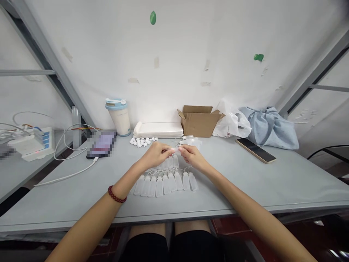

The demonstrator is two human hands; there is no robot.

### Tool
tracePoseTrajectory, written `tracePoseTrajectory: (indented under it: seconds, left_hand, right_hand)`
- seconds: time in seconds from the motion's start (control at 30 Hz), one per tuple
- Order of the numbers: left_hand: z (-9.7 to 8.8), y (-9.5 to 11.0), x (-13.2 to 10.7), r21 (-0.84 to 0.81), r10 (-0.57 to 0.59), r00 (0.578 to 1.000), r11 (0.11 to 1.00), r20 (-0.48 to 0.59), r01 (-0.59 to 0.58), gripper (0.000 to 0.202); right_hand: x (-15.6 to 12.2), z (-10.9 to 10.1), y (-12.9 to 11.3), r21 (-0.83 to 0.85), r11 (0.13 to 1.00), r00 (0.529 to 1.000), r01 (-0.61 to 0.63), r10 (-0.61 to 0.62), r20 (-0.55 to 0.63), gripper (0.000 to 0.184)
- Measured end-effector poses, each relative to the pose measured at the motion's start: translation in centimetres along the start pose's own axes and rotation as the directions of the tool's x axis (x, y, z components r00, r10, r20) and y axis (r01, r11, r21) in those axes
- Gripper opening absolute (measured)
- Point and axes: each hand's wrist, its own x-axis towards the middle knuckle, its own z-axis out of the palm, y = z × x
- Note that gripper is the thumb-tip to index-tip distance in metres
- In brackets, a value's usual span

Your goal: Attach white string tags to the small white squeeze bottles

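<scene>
My left hand (pixel 157 154) and my right hand (pixel 191 155) meet fingertip to fingertip above the middle of the desk. Both are closed in a pinch around something small and whitish between them, too small to make out. Just below the hands lie several translucent white bottle-shaped pieces (pixel 159 186) in a row, each with a thin white cord looped at its top. A second row (pixel 176 161) lies behind, partly covered by my hands. Beyond my left hand is a pile of small white pieces (pixel 142 142). Clear plastic bags (pixel 195 143) lie behind my right hand.
Along the wall stand a cup (pixel 119 118), a stack of white trays (pixel 159 130), an open cardboard box (pixel 200 123), a plastic bag (pixel 230 122) and a blue cloth bundle (pixel 269 127). Phones lie left (pixel 102 145) and right (pixel 255 150); a white cable (pixel 68 178) crosses the left side.
</scene>
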Motion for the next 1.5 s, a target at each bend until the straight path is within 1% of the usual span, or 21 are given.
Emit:
tracePoseTrajectory:
  seconds: [0.07,0.17,0.23,0.3,0.37,0.4,0.47,0.53,0.63,0.7,0.77,0.83,0.9,0.97,1.03,1.1,1.17,1.23,1.3,1.4,1.5]
  left_hand:
    - [0.1,0.0,0.1,0.065,0.045,0.999,0.997,-0.028,-0.043,0.038]
    - [-0.2,-0.8,0.5,0.065,0.062,0.996,0.996,-0.07,-0.058,0.03]
    - [-0.9,-2.0,0.7,0.066,0.004,0.994,0.998,-0.108,0.003,0.022]
    - [-1.8,-3.7,0.7,0.168,-0.095,0.981,0.978,-0.167,0.123,0.019]
    - [-2.7,-5.3,0.5,0.343,-0.188,0.956,0.903,-0.226,0.259,0.019]
    - [-3.0,-5.9,0.3,0.416,-0.235,0.941,0.851,-0.242,0.319,0.02]
    - [-3.3,-6.6,0.0,0.529,-0.305,0.915,0.748,-0.264,0.402,0.02]
    - [-3.3,-6.7,-0.2,0.606,-0.341,0.897,0.662,-0.281,0.441,0.022]
    - [-3.1,-6.3,-0.2,0.681,-0.381,0.878,0.563,-0.29,0.469,0.026]
    - [-2.9,-6.1,-0.1,0.706,-0.431,0.861,0.518,-0.271,0.482,0.027]
    - [-2.8,-6.2,0.1,0.713,-0.475,0.845,0.501,-0.247,0.49,0.028]
    - [-2.7,-6.4,0.1,0.712,-0.49,0.841,0.504,-0.231,0.489,0.029]
    - [-2.6,-6.6,0.2,0.705,-0.488,0.843,0.515,-0.227,0.487,0.029]
    - [-2.6,-6.7,0.2,0.695,-0.481,0.848,0.53,-0.225,0.485,0.028]
    - [-2.6,-6.7,0.2,0.673,-0.476,0.848,0.55,-0.233,0.494,0.027]
    - [-2.6,-6.5,0.2,0.625,-0.468,0.851,0.596,-0.24,0.504,0.027]
    - [-2.6,-6.1,0.2,0.532,-0.45,0.864,0.686,-0.227,0.497,0.028]
    - [-2.5,-5.5,0.3,0.405,-0.426,0.883,0.784,-0.199,0.47,0.029]
    - [-2.4,-4.8,0.4,0.27,-0.43,0.886,0.845,-0.173,0.462,0.03]
    - [-2.2,-3.8,0.4,0.103,-0.482,0.865,0.862,-0.141,0.497,0.027]
    - [-2.1,-3.3,0.5,0.005,-0.501,0.855,0.862,-0.135,0.507,0.023]
  right_hand:
    - [0.1,0.0,0.1,0.033,0.999,1.0,-0.016,0.016,0.016,0.037]
    - [0.5,0.0,0.4,0.021,1.0,1.0,-0.016,0.016,-0.008,0.034]
    - [0.8,-0.1,0.7,-0.08,0.997,0.997,0.016,-0.023,-0.076,0.032]
    - [1.2,-0.4,1.0,-0.236,0.97,0.982,0.049,-0.09,-0.165,0.028]
    - [1.6,-0.8,1.3,-0.379,0.924,0.963,0.058,-0.151,-0.221,0.025]
    - [1.7,-0.9,1.5,-0.432,0.9,0.957,0.058,-0.173,-0.232,0.025]
    - [2.1,-1.0,2.0,-0.501,0.863,0.953,0.069,-0.206,-0.224,0.025]
    - [2.4,-0.9,2.5,-0.554,0.827,0.952,0.096,-0.24,-0.192,0.026]
    - [2.6,-0.7,2.8,-0.648,0.75,0.953,0.129,-0.275,-0.13,0.03]
    - [2.6,-0.7,2.7,-0.711,0.693,0.959,0.12,-0.267,-0.098,0.031]
    - [2.6,-0.7,2.6,-0.768,0.634,0.969,0.089,-0.234,-0.08,0.03]
    - [2.5,-0.9,2.6,-0.808,0.587,0.98,0.055,-0.186,-0.068,0.028]
    - [2.5,-1.1,2.8,-0.823,0.567,0.987,0.033,-0.149,-0.062,0.027]
    - [2.5,-1.4,3.0,-0.822,0.569,0.987,0.023,-0.143,-0.071,0.026]
    - [2.3,-1.6,3.0,-0.812,0.584,0.981,0.026,-0.172,-0.092,0.025]
    - [2.1,-1.8,2.7,-0.786,0.616,0.972,0.041,-0.206,-0.111,0.021]
    - [1.7,-1.8,2.2,-0.744,0.666,0.976,0.063,-0.196,-0.093,0.014]
    - [1.3,-1.5,1.6,-0.697,0.714,0.989,0.071,-0.139,-0.041,0.011]
    - [0.9,-1.1,1.1,-0.674,0.735,0.997,0.069,-0.077,0.018,0.012]
    - [0.7,-0.3,0.9,-0.691,0.721,0.998,0.055,-0.022,0.056,0.015]
    - [0.5,0.2,0.9,-0.697,0.716,0.999,0.035,-0.006,0.045,0.013]
